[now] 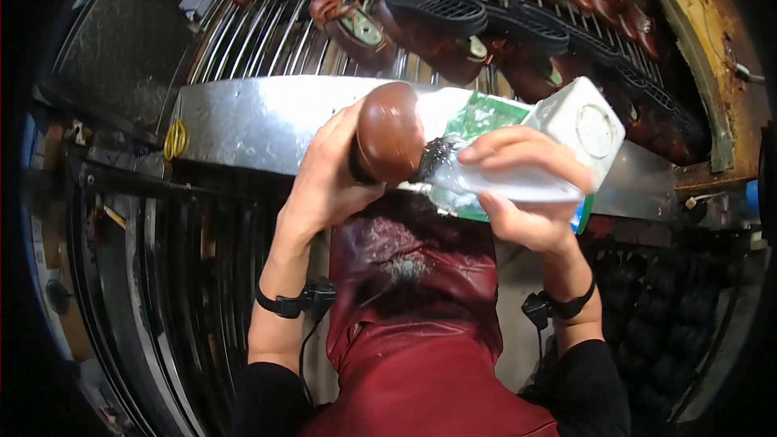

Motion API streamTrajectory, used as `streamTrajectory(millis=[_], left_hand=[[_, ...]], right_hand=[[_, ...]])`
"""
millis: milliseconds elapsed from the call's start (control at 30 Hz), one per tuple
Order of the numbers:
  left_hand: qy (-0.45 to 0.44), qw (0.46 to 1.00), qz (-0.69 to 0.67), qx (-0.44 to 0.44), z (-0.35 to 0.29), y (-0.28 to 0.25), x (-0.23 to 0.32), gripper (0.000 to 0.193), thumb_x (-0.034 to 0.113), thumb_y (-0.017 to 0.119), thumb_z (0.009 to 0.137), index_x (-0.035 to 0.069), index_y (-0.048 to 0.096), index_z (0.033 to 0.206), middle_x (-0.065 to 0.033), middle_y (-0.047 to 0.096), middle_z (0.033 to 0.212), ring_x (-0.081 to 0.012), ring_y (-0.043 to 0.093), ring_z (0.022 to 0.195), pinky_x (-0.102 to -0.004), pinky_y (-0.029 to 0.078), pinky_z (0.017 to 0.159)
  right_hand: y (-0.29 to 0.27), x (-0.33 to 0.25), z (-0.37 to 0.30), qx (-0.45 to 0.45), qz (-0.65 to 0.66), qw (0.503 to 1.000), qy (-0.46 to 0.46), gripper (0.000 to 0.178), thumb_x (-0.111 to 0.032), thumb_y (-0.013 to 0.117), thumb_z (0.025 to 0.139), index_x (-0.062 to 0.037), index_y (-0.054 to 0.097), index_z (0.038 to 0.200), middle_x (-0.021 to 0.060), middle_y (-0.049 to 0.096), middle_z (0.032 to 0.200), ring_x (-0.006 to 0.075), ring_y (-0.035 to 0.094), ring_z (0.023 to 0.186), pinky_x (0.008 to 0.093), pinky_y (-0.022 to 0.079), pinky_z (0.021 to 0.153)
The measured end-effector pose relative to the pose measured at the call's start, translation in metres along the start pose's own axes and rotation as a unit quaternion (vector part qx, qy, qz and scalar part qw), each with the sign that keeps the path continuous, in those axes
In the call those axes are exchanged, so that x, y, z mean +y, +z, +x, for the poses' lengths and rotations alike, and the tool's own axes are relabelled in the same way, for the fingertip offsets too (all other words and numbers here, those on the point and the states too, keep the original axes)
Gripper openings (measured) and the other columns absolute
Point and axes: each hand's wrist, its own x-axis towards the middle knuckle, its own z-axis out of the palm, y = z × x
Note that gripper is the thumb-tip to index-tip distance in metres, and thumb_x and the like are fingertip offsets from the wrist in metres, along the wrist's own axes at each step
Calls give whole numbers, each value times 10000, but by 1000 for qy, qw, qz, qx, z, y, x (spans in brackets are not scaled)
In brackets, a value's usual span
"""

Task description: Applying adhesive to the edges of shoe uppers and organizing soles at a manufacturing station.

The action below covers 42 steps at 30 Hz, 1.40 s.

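A glossy brown leather shoe (pixel 388 133) is in my left hand (pixel 328 170), its rounded toe facing up and its far parts hidden. My left fingers wrap around its left side. My right hand (pixel 530 182) grips a brush with a whitish handle (pixel 518 184) and dark bristles (pixel 438 155). The bristles press against or lie right beside the shoe's right edge; I cannot tell which. Under my right hand lies a green and white sheet (pixel 486 117), smeared with white. Just beyond that hand stands a white block-like container (pixel 587 123) with a round mark on its side.
A metal ledge (pixel 243 117) runs across in front of me. Behind it, a rack of metal bars (pixel 267 44) carries several brown shoes (pixel 352 32) and some with black soles showing (pixel 437 10). A yellow cord loop (pixel 175 139) hangs at the left. A dark red apron (pixel 429 356) covers my lap.
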Motion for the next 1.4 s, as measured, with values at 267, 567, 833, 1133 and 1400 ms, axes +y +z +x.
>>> streamTrajectory(millis=[267, 567, 833, 1133, 1400], left_hand=[[-35, 954, -238, 177, 3, 11, -58, 845, -146, 898, 612, -62, 618, 1405, -91, 740, 1075, -184, 704, 1033, -328, 583, 915], [-191, 924, -309, 117, -119, 45, -68, 767, 183, 878, 715, -109, 615, 1373, -182, 717, 1228, -259, 708, 1098, -379, 539, 1011], [-151, 922, -351, 57, -129, 56, -45, 629, 117, 927, 634, -61, 751, 1211, -107, 780, 954, -151, 720, 811, -262, 539, 780], [-193, 807, -556, 41, -117, 64, -30, 642, 198, 844, 770, -108, 661, 1304, -244, 740, 1191, -318, 756, 1047, -451, 599, 980], [-175, 808, -557, 72, -109, 64, -33, 594, 217, 740, 905, -110, 592, 1378, -227, 710, 1274, -300, 729, 1130, -420, 569, 1036]], right_hand=[[5, 8, -117, 329, 13, 895, 302, 126, -49, 729, 989, 61, 735, 1052, 89, 738, 881, 129, 687, 672, 239, 519, 579], [23, 19, -144, 448, -69, 812, 368, 181, -101, 749, 993, 75, 712, 1008, 85, 693, 755, 113, 643, 524, 239, 494, 442], [4, -1, -110, 471, 308, 713, 418, 267, -202, 682, 1002, 39, 673, 887, 164, 711, 746, 219, 647, 486, 307, 479, 388], [32, -37, -117, 330, 266, 818, 390, 144, -70, 723, 934, 70, 713, 900, 149, 739, 829, 128, 636, 532, 247, 482, 470], [69, -81, -138, 173, 185, 917, 309, 81, 39, 778, 842, 83, 721, 877, 182, 752, 843, 202, 734, 734, 308, 582, 673]])
